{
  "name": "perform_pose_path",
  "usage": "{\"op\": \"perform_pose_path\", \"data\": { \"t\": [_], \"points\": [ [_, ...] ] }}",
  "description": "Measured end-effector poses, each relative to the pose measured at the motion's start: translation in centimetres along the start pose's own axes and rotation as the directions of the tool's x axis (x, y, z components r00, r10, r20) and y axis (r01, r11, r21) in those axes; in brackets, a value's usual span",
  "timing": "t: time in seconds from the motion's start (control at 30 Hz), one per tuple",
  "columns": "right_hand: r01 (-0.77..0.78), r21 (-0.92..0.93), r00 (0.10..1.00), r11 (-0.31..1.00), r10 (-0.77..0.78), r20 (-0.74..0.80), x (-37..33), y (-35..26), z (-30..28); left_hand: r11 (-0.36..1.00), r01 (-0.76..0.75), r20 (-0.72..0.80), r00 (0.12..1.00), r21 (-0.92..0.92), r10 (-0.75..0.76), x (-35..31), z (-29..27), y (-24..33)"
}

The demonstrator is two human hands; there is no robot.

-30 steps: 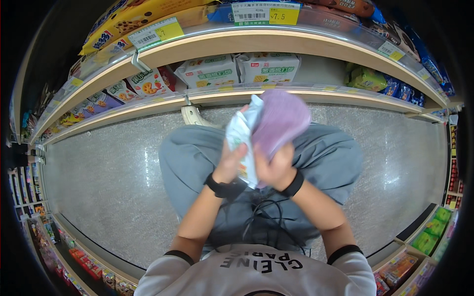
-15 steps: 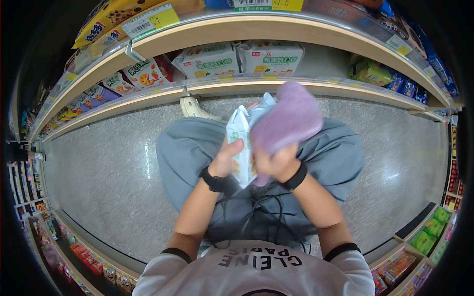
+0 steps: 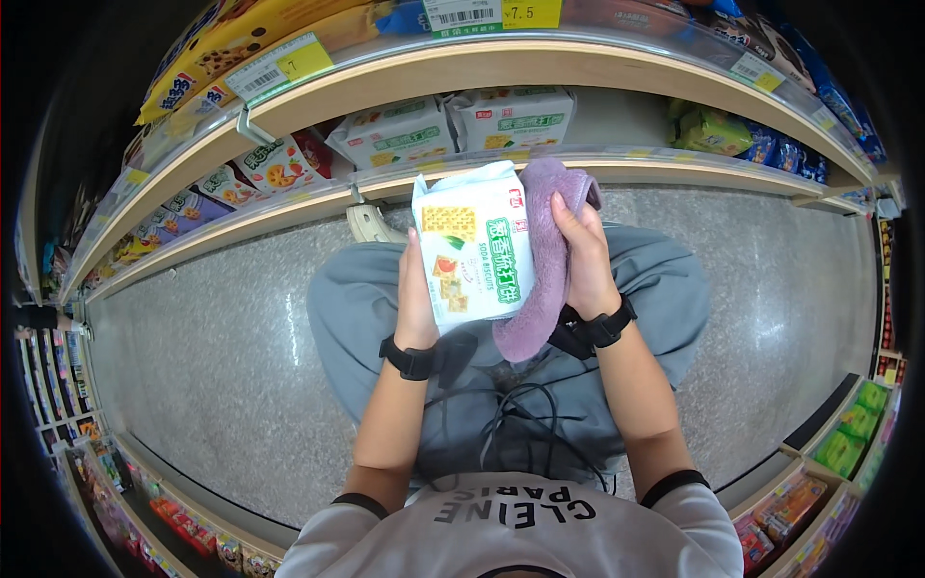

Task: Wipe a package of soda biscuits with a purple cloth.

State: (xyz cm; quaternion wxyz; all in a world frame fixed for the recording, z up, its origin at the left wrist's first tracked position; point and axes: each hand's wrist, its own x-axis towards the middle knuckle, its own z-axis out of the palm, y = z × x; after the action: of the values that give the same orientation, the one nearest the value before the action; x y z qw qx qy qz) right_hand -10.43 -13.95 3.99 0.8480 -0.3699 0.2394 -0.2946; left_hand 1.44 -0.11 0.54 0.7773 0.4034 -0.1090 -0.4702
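Observation:
A white and green packet of soda biscuits (image 3: 469, 252) is held above my crossed legs, its printed face turned up toward me. My left hand (image 3: 415, 301) grips the packet along its left edge, fingers hidden beneath. A purple cloth (image 3: 545, 260) hangs over the packet's right edge. My right hand (image 3: 586, 258) is closed on the cloth, its thumb on top, pressing it against the packet's side. How the right fingers lie underneath cannot be seen.
In front, a low shelf holds two similar white biscuit packets (image 3: 511, 118), red-and-white boxes (image 3: 279, 162) and green packages (image 3: 711, 132). The upper shelf's wooden edge (image 3: 578, 65) juts out above them. A pale shoe (image 3: 372, 224) rests on the grey floor. More stocked shelves stand behind on both sides.
The packet has turned from edge-on to face-up. The cloth, raised and blurred before, now lies along the packet's right edge, and my right hand has moved up to the right side.

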Motion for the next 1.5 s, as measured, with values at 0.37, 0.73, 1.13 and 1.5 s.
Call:
{"op": "perform_pose_path", "data": {
  "t": [0.37, 0.73, 1.13, 1.5],
  "points": [
    [0.104, 0.091, 0.994, 0.990, -0.100, -0.044, 0.3, -1.8, -0.7, 0.989, -0.041, -0.090, 0.996, -0.139, 0.029, -0.4, 0.2, 1.0],
    [0.162, -0.455, 0.929, 0.876, 0.021, 0.370, -1.3, 0.5, 0.2, 0.966, -0.064, -0.138, 0.990, -0.250, 0.030, -0.5, -0.6, 0.7],
    [0.184, -0.273, 0.982, 0.944, -0.165, 0.094, -0.3, -0.1, -0.7, 0.986, 0.133, 0.123, 0.985, -0.098, -0.121, -1.0, -0.1, -0.1],
    [0.046, -0.324, 0.945, 0.945, 0.064, 0.321, -0.9, 0.5, -0.7, 0.894, 0.029, -0.071, 0.995, -0.446, -0.068, -0.2, -1.6, 0.3]
  ]
}}
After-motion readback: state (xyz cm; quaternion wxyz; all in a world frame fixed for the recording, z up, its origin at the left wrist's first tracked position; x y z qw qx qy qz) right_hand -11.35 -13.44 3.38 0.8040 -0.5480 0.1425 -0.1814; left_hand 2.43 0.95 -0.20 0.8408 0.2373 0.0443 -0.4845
